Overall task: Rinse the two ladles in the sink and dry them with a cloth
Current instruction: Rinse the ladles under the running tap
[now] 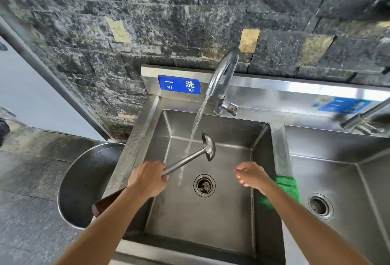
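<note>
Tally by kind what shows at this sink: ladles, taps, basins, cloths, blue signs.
Steel ladle with wooden handle: 1
Curved chrome taps: 2
Stainless steel sink basins: 2
Green cloth: 1
Blue signs: 2
Total: 8

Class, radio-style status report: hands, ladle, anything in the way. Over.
Left hand grips ladle, shaft under running water. Right hand empty, loosely curled over sink. Green cloth on divider; nothing blocking. Second ladle not seen.
</note>
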Action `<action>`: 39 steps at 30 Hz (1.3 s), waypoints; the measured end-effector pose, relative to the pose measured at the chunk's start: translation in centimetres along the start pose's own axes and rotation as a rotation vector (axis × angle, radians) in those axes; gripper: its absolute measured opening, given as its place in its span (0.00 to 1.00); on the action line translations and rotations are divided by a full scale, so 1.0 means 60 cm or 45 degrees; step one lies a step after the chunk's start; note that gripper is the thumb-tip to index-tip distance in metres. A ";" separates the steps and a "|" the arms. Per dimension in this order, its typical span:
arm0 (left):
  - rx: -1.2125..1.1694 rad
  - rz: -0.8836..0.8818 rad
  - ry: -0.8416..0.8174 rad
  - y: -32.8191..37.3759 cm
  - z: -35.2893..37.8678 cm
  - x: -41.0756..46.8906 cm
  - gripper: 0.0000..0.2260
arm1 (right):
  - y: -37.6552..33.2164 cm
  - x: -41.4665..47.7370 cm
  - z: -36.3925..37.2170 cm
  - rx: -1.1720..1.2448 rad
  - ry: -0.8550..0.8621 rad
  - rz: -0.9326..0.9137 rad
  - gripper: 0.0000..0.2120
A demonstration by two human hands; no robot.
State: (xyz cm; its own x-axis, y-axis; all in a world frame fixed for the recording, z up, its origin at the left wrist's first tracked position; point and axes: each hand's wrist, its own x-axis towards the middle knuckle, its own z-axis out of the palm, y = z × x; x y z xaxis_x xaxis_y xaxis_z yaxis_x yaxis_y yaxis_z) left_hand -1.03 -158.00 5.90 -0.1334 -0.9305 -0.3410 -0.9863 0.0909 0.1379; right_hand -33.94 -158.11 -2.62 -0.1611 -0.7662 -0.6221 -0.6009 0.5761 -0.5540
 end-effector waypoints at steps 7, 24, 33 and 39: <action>0.229 -0.002 -0.058 0.006 -0.047 0.042 0.08 | 0.027 0.031 -0.054 -0.091 -0.020 -0.049 0.03; 0.052 0.181 -0.217 -0.057 -0.115 0.036 0.05 | -0.168 0.121 0.010 -0.778 -0.267 -0.846 0.32; -0.075 0.165 -0.176 -0.065 -0.089 0.074 0.04 | -0.168 0.135 -0.030 -0.840 -0.148 -0.843 0.12; -0.135 0.147 -0.161 -0.066 -0.047 0.102 0.07 | -0.158 0.100 -0.075 -0.958 -0.081 -0.682 0.11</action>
State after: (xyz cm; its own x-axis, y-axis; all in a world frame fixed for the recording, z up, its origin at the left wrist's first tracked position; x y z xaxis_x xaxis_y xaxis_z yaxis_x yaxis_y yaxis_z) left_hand 2.32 -165.05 5.88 -0.2627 -0.8634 -0.4307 -0.9488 0.1500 0.2779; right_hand -32.71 -169.46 1.38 0.3150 -0.8469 -0.4285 -0.9366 -0.2042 -0.2849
